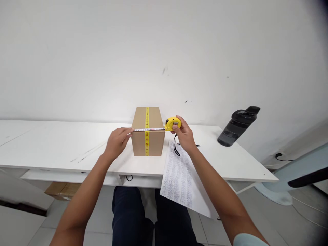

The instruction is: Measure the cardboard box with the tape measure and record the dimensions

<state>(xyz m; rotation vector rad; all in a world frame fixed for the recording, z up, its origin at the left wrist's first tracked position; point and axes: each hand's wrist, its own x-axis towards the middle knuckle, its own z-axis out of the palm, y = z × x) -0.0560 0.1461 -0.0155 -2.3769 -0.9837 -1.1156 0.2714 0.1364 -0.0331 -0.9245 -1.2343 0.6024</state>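
A cardboard box point(139, 118) with yellow printed tape down its middle stands on the white desk in front of me. Across its near top edge runs the white blade of a yellow tape measure point(169, 127). My right hand point(185, 136) is wrapped around the tape measure's case, just right of the box, and a black wrist strap hangs below it. At the box's left top corner, my left hand point(118, 140) pinches the end of the blade. The exact fingertip contact there is too small to make out.
Under my right forearm, a sheet of handwritten paper point(176, 181) hangs over the front edge of the desk point(64, 147), a pen point(197, 145) at its top. A dark bottle point(237, 127) stands on the right. Below the desk on the left lies another cardboard box point(61, 190).
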